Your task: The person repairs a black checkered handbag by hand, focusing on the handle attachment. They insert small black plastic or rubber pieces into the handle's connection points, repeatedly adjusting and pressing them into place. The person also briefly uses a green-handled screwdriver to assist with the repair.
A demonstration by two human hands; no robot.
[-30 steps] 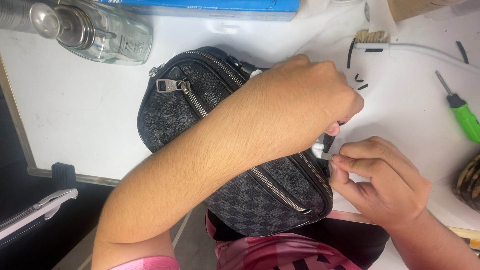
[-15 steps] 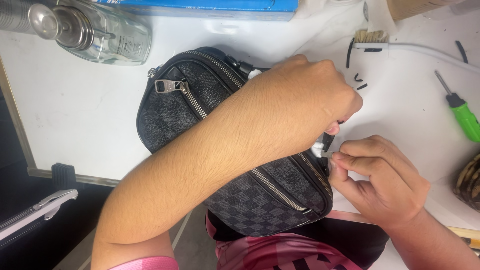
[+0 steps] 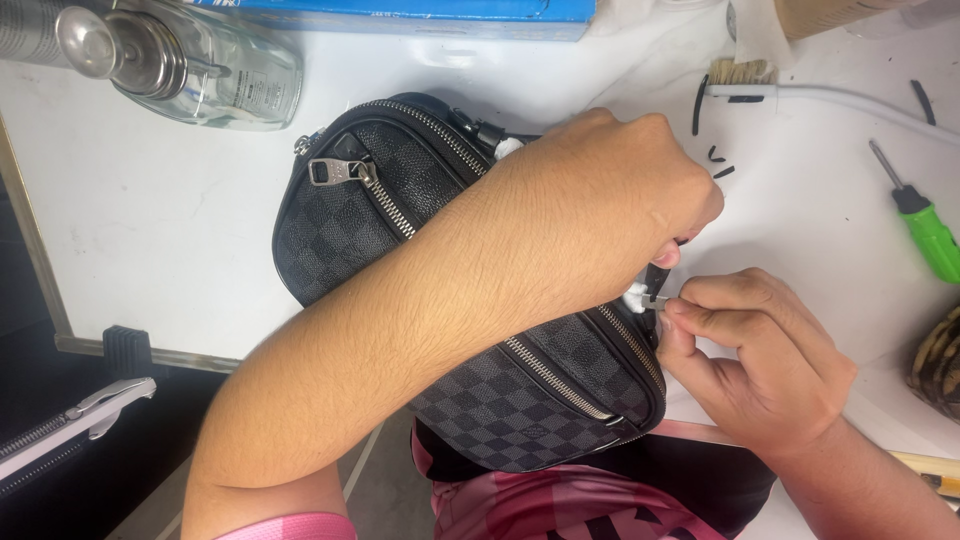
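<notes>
- The fingers [image 3: 700, 300] of the right hand [image 3: 760, 360] are pinched tight on a small metal fitting [image 3: 655, 299] at the end of the checkered bag [image 3: 470, 330]; the thumb and forefinger close on it right at the bag's edge.
- The left hand [image 3: 610, 200] is curled into a loose fist over the top of the bag, its fingertips tucked down toward a dark strap end [image 3: 658, 272] near the same fitting. From here I can't quite tell whether it grips that strap or only presses the bag down.
- The bag lies on the white table [image 3: 150, 250], its lower end over the table edge toward the person's lap, with the left forearm laid across it.
- To my eye this is fiddly work at one small spot, so it would go best with the bag held dead still by the left hand and the right pinch kept short and close to the metal.
- A count: one bag with two zipper lines showing and one silver zipper pull [image 3: 335, 172]; one glass bottle [image 3: 190, 65]; one green-handled screwdriver [image 3: 920, 220]; one white brush [image 3: 800, 90]; several small black bits [image 3: 722, 165] near the brush.
</notes>
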